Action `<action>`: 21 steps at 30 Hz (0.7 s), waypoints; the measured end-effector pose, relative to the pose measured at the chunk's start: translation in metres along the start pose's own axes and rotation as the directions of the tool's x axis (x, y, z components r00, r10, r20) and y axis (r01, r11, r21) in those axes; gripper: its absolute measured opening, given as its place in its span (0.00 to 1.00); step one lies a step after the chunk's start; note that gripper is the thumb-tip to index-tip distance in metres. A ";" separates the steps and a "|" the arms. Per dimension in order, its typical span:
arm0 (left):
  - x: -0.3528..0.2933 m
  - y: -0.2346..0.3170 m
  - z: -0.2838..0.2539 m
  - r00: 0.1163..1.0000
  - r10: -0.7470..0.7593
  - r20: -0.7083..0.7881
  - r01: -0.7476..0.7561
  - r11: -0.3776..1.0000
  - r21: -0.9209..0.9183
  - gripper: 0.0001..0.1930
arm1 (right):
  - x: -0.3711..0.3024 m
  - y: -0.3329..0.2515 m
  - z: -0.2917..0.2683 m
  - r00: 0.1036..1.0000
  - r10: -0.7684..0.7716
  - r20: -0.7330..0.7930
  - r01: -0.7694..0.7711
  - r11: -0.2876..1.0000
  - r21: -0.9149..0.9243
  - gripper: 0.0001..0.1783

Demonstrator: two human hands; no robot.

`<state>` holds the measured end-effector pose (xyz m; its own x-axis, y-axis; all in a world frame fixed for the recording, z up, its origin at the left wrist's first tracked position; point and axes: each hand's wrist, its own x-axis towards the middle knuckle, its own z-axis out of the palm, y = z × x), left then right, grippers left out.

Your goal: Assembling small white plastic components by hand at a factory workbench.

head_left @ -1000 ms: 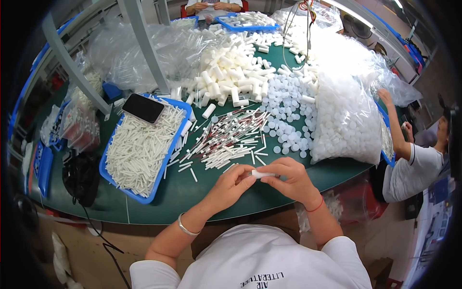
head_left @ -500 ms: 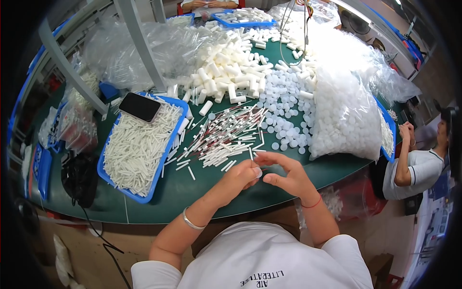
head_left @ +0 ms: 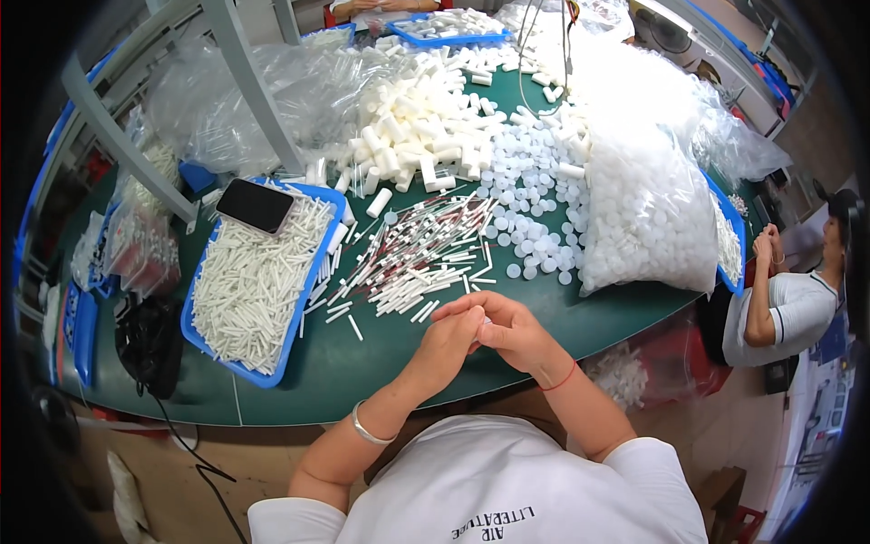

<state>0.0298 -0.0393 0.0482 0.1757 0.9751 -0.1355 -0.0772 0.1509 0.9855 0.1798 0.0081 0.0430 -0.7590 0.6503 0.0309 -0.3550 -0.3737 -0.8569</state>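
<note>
My left hand (head_left: 445, 350) and my right hand (head_left: 513, 332) meet above the table's near edge, with the right fingers reaching over the left fingertips. A sliver of a small translucent round cap (head_left: 488, 320) shows between them. The left fingers are closed on it. The right fingers are closed too, but what they grip is mostly hidden. Just beyond my hands lies a loose pile of thin white tubes with red and dark wires (head_left: 412, 256). Translucent round caps (head_left: 535, 227) are scattered to the right of that pile.
At left, a blue tray (head_left: 323, 263) holds short white sticks, and a phone (head_left: 255, 206) rests on it. Thick white cylinders (head_left: 412, 136) are heaped farther back. A clear bag of caps (head_left: 648, 218) stands at right. A co-worker (head_left: 788, 304) sits beyond it; another person's hands show at the far side.
My right hand, open with its thumb apart half a second ago, has closed in over the left fingers. The cap, plainly visible before, is now mostly covered.
</note>
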 end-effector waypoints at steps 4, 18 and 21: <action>-0.002 -0.007 -0.009 0.998 0.005 0.060 -0.007 0.999 0.032 0.23 | 0.000 0.000 0.006 0.999 0.027 -0.040 -0.026 0.999 0.024 0.26; -0.005 -0.006 0.005 0.998 -0.054 0.013 0.056 0.976 -0.213 0.20 | -0.006 0.002 0.000 0.998 0.069 0.006 -0.069 0.970 0.234 0.25; -0.003 -0.008 0.008 0.997 -0.065 0.034 0.070 0.972 -0.226 0.20 | -0.012 0.001 0.001 0.998 0.067 -0.021 -0.061 0.974 0.219 0.26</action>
<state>0.0373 -0.0450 0.0421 0.2133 0.9573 -0.1953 -0.2842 0.2521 0.9250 0.1878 -0.0004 0.0416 -0.7693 0.6378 -0.0373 -0.4195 -0.5483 -0.7235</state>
